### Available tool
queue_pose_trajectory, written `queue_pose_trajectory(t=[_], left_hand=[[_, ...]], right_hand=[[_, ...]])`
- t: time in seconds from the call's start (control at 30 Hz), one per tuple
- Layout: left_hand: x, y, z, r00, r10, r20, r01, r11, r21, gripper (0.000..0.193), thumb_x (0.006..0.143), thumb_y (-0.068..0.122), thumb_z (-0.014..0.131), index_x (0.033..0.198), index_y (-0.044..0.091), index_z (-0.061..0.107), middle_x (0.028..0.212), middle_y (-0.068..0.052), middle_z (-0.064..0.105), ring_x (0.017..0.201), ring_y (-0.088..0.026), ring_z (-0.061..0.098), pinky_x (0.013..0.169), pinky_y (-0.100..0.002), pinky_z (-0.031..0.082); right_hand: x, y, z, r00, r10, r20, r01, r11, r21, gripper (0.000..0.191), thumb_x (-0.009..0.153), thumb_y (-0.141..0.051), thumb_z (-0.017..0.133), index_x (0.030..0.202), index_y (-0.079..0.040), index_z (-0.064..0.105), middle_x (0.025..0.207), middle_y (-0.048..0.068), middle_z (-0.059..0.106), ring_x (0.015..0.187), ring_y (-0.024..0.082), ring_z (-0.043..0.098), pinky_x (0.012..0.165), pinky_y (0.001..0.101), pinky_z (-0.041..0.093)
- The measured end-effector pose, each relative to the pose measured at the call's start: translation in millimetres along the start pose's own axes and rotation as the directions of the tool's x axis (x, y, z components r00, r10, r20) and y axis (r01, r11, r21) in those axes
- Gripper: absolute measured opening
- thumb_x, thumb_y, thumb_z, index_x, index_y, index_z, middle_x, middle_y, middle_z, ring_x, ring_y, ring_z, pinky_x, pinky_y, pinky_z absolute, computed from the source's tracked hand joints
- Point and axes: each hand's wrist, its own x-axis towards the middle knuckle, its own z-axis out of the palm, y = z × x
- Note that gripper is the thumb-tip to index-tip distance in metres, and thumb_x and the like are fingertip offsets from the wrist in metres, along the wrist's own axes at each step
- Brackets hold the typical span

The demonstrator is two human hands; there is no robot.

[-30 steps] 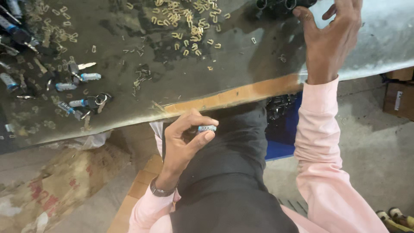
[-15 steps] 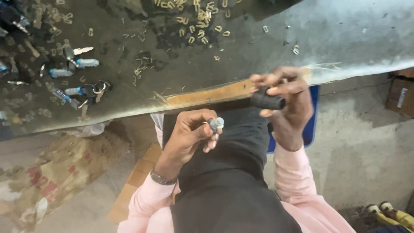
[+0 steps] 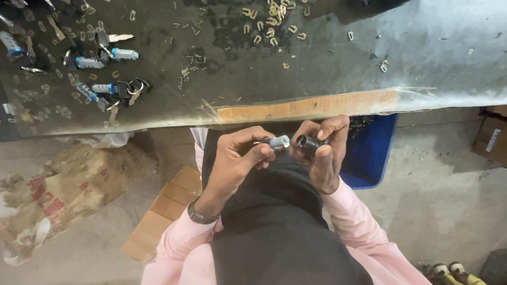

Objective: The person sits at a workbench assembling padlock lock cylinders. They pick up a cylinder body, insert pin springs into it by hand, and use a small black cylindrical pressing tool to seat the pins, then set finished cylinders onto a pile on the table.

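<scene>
Below the bench, hands [image 3: 240, 158] facing, fingers curled.

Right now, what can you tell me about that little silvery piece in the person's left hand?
The small silver cylinder looks like metal, pale and shiny, with a rounded end. It lies roughly level, pinched between thumb and fingertips of the left hand, above the person's lap just below the workbench edge. Its free end points at the open mouth of the black tube held in the right hand, close to it; whether they touch is unclear.
</scene>
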Motion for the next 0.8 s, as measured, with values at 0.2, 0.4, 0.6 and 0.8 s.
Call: queue_pose_trajectory(t=[0.2,0.4,0.6,0.8], left_hand=[[0.7,6.4,1.5,0.999,0.015,-0.041,-0.01,0.995,0.103,0.018,0.098,0.013,0.071,0.106,-0.004,0.071,0.085,-0.002,0.068,0.076,-0.007,0.064,0.066,-0.023,0.053],[0.5,8.4,0.7,0.995,0.103,-0.008,-0.098,0.959,0.265,0.015,0.101,0.011,0.07,0.103,-0.004,0.072,0.082,-0.003,0.068,0.074,-0.007,0.063,0.066,-0.023,0.051],[0.4,13.7,11.9,0.962,0.273,0.01,-0.238,0.821,0.519,0.013,0.093,0.006,0.075,0.101,-0.003,0.071,0.081,-0.006,0.067,0.07,-0.011,0.064,0.064,-0.026,0.05],[-6.7,23.5,27.8,0.805,0.527,0.271,-0.476,0.302,0.826,0.016,0.08,-0.001,0.075,0.093,0.003,0.067,0.078,-0.006,0.056,0.071,-0.024,0.057,0.066,-0.036,0.042]], right_hand=[[-2.5,4.3,7.9,0.999,0.018,-0.045,-0.009,0.98,0.197,0.04,0.102,-0.036,0.065,0.113,-0.013,0.035,0.082,0.012,0.05,0.062,0.011,0.037,0.053,0.0255,0.034],[-3.8,15.1,10.6,0.966,-0.08,-0.247,0.097,0.994,0.056,0.034,0.102,-0.036,0.059,0.101,-0.01,0.037,0.062,0.008,0.045,0.053,0.011,0.034,0.048,0.0258,0.028],[-2.0,21.3,14.1,0.957,-0.135,-0.258,0.133,0.991,-0.024,0.034,0.103,-0.034,0.06,0.099,-0.008,0.038,0.06,0.007,0.044,0.052,0.009,0.034,0.049,0.0248,0.028],[-5.6,11.8,12.8,0.952,-0.201,-0.233,0.145,0.961,-0.237,0.03,0.109,-0.027,0.055,0.096,-0.008,0.036,0.066,0.009,0.051,0.055,0.008,0.036,0.052,0.0229,0.03]])
